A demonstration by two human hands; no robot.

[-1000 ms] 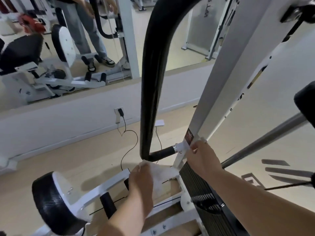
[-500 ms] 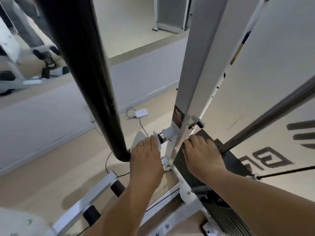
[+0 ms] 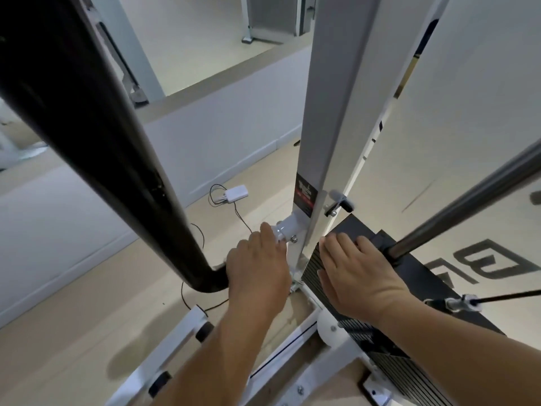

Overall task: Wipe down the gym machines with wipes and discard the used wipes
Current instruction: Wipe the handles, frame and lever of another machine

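Reaching low between the machine's parts, the left hand (image 3: 257, 268) lay over the short horizontal end of the black curved bar (image 3: 96, 148), just where that bar met the white coupling (image 3: 289, 228) bolted to the white upright post (image 3: 330, 112). Its fingers were pressed together and ran along the bar end to touch the coupling. The thumb was hidden, so whether the hand gripped the bar could not be told. The wipe was out of sight, any of it covered by that palm. The right hand (image 3: 360, 268) rested flat on the top of the black weight stack (image 3: 418, 273), fingers straight and close together, their tips at the stack's near-left edge beside the post. A narrow gap separated the two hands, with the foot of the post standing in it. Just beyond the right hand's knuckles, the chrome guide rod (image 3: 468, 200) rose from the stack, slanting up to the right, and a thin cable (image 3: 503, 295) ran off beside the wrist. Left of the black bar, the floor (image 3: 102, 303) lay open as far as the low white wall (image 3: 219, 136). A small white box (image 3: 237, 193) with thin wires sat on the floor near that wall, apart from the left hand. The white base frame (image 3: 172, 344) passed under the left forearm.
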